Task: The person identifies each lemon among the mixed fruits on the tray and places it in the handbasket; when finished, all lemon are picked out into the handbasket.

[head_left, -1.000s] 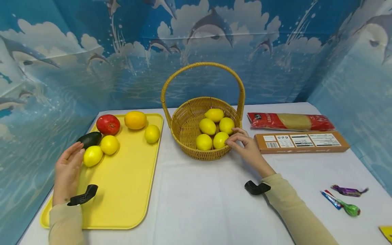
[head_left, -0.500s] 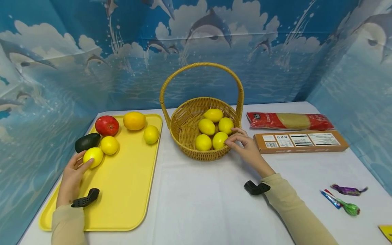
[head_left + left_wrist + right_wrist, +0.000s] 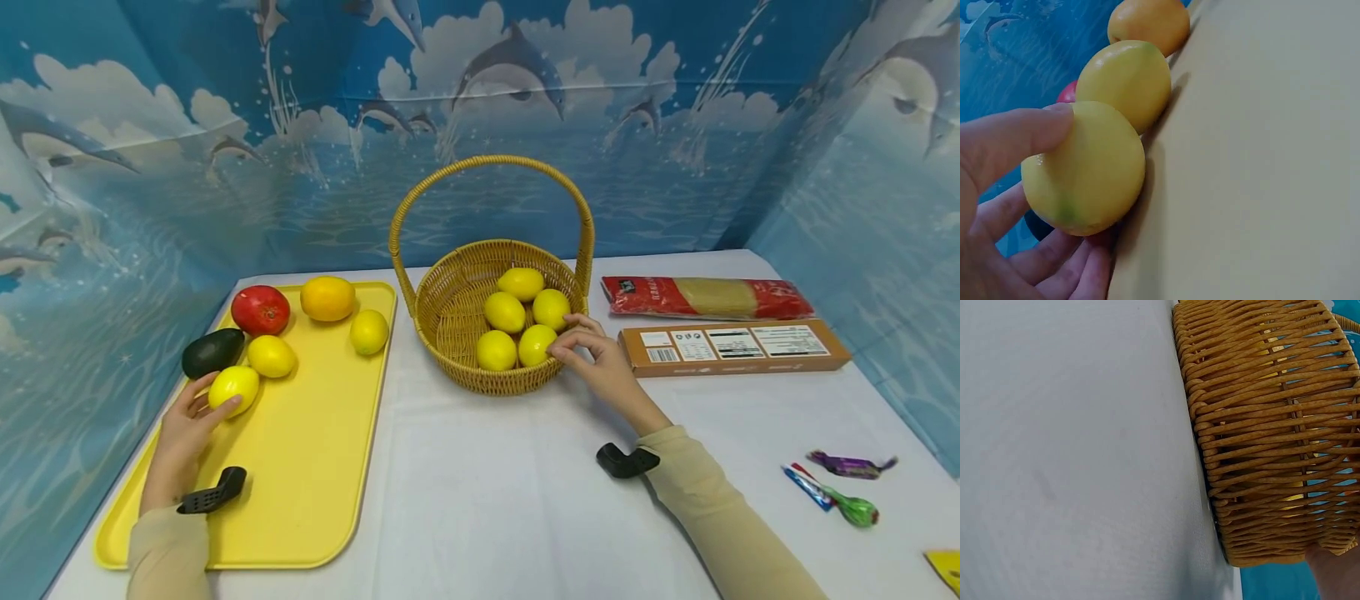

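Note:
My left hand [image 3: 185,437] holds a lemon [image 3: 234,390] at the left side of the yellow tray [image 3: 300,483]. In the left wrist view its thumb lies over the lemon [image 3: 1094,175], with the fingers curled round the far side. A second lemon [image 3: 272,357] lies just behind the held one, beside a dark green avocado [image 3: 213,353]. My right hand [image 3: 603,367] pinches the right front rim of the wicker basket [image 3: 487,382]; the thumb is outside and the fingertips reach over the rim. Several lemons [image 3: 504,312] sit in the basket's right half.
A red mango [image 3: 260,310], an orange-yellow fruit [image 3: 327,298] and another lemon [image 3: 369,332] lie at the tray's far end. Right of the basket are a red noodle packet [image 3: 708,297] and a brown box [image 3: 733,347]. Wrapped sweets [image 3: 852,465] lie nearer, at the right.
My left hand has moved from beside the avocado onto the front lemon and now grips it. That lemon has shifted slightly to the right. My right hand stays at the basket rim.

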`<state>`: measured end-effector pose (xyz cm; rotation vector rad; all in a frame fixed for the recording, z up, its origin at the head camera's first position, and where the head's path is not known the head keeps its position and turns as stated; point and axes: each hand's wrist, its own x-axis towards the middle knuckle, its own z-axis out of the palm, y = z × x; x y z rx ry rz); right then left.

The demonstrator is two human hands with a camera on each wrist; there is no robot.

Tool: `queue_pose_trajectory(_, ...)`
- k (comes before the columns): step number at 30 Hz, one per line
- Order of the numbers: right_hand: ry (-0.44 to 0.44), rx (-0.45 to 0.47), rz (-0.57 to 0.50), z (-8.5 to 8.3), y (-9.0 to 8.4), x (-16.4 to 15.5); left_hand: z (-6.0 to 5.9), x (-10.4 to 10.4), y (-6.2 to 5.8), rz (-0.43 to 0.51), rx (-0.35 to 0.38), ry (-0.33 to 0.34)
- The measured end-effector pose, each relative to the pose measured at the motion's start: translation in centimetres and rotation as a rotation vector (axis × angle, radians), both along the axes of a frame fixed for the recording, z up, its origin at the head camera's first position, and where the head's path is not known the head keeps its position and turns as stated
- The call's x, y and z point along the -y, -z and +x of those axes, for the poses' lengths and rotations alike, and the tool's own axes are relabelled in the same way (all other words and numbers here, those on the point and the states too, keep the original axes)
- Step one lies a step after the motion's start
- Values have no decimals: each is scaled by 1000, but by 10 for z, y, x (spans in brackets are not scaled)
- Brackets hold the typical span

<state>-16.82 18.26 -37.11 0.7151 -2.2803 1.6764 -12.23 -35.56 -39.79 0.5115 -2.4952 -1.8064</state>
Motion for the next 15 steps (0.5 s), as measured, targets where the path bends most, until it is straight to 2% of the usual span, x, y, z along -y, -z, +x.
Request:
queue_pose_trajectory(3,1,0,1,0,0,0,5,4,-3,147,-10,5)
queue_pose_trajectory(6,3,1,2,0,0,1,10,7,-9,356,-72,17)
queue_pose_trajectory(9,6,-1,6,0,0,1,16,6,-18,520,-152,41)
queue_pose_trajectory(12,7,0,10,0,1,0,20,0,-30,611,-235,92)
queue_pose_trajectory(15,8,1,9,0,1,0,18,-13,-46,711,-315,162)
